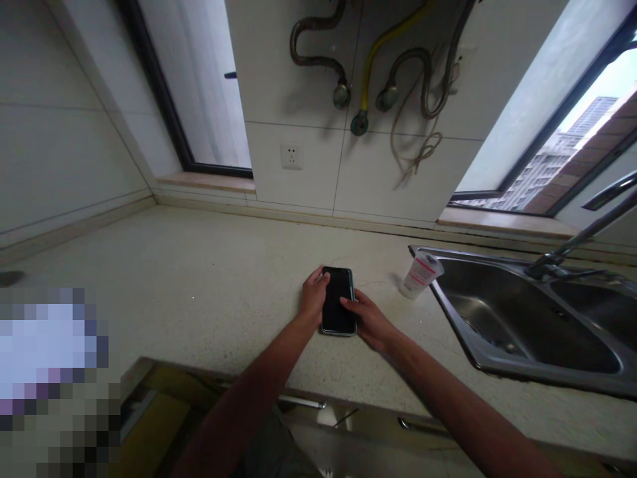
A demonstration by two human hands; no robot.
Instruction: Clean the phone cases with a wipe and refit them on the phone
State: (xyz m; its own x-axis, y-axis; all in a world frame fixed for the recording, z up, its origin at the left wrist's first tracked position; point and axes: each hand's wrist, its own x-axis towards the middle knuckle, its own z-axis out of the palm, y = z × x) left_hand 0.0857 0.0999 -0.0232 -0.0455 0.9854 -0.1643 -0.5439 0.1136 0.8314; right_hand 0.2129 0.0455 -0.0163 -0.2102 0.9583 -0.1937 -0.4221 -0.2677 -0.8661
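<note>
Speckled pale stone desk point(199, 285) out front, a white wall socket point(291, 157) above it. Left hand point(313, 300) is down on the desk, fingers curled tight on the left edge of the black rectangular phone point(338, 304), which lies flat, screen dark. Right hand point(371, 323) has fingers clamped on the phone's right edge, thumb on the glass. Further right, a white plastic tube with a pink label point(421, 275) lies tipped beside the stainless steel sink point(462, 325).
</note>
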